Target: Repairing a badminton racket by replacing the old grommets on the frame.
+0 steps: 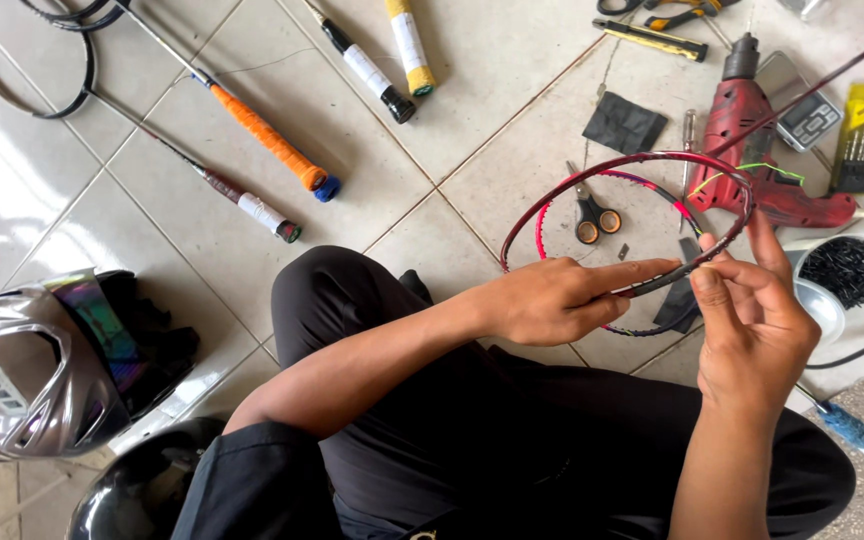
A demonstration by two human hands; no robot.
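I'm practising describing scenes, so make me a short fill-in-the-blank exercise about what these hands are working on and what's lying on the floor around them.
1. Both the left hand and the right hand grip the rim of a dark red, unstrung racket ____.
2. The scissors seen through that hoop have ____ handles.
3. The red power tool beyond the hoop is a ____.
4. The silver helmet lies on the person's ____ side.

Missing words: frame; orange; drill; left
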